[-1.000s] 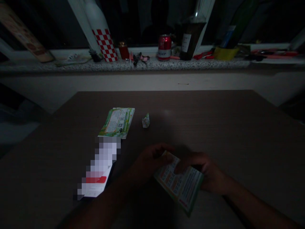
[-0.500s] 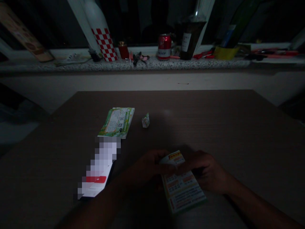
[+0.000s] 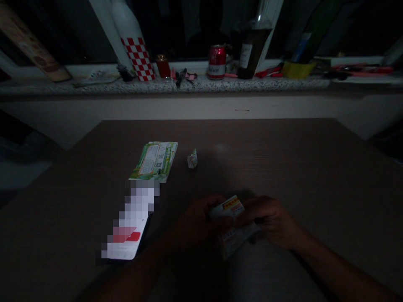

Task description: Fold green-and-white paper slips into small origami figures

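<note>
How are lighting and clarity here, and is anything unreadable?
Head view: dim overall, the lit white phone screen brightest and largely pixelated; head view: bare left hand and right hand look dark, the fine print on the white printed paper they hold unreadable; head view: the white, red-checked bottle leans, probably lens distortion.

Leaflet: paper. Table: matt wood grain. Can: glossy metal. Sill: granite-like.

Printed paper, white with yellow and orange patches, bent, tilted, between fingers
</note>
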Tool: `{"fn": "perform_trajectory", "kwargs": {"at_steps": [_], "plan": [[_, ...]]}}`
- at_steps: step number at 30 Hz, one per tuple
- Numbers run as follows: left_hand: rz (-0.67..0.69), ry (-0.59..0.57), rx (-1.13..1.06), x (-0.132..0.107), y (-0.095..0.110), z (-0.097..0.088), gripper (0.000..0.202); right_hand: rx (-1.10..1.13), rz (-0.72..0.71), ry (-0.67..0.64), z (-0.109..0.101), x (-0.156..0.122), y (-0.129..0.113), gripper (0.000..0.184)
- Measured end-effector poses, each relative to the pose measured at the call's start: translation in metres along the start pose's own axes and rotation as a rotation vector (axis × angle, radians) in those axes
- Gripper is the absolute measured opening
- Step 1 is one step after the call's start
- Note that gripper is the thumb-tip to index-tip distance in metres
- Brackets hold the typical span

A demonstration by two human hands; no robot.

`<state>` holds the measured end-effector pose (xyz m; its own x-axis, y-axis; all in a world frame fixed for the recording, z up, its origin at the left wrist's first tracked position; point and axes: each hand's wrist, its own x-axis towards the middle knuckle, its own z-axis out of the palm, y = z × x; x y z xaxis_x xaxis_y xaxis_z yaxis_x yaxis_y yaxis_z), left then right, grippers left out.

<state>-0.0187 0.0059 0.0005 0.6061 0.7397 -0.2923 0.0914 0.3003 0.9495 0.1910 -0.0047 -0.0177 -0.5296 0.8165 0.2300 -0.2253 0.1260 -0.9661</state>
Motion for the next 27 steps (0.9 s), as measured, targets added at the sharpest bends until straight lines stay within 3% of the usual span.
{"fn": "perform_trajectory", "kwargs": {"at_steps": [7, 13, 17, 23, 27], "plan": [[0.072, 0.055, 0.109, 0.001, -0.003, 0.005, 0.031, -0.123, -0.093, 0.111, 0.002, 0.005, -0.003, 0.008], [0.120, 0.089, 0.256, 0.000, -0.001, 0.002, 0.015, -0.354, -0.092, 0.159, 0.001, 0.003, -0.007, 0.023], [0.191, 0.137, 0.235, -0.001, 0.005, 0.001, 0.023, -0.487, -0.099, 0.102, 0.003, 0.002, -0.009, 0.032], [0.152, 0.059, 0.097, -0.002, 0.001, 0.005, 0.020, -0.601, -0.180, -0.034, 0.006, 0.001, -0.009, 0.028], [0.160, 0.053, 0.105, -0.002, 0.000, 0.007, 0.018, -0.629, -0.162, -0.035, 0.007, 0.000, -0.011, 0.035]]}}
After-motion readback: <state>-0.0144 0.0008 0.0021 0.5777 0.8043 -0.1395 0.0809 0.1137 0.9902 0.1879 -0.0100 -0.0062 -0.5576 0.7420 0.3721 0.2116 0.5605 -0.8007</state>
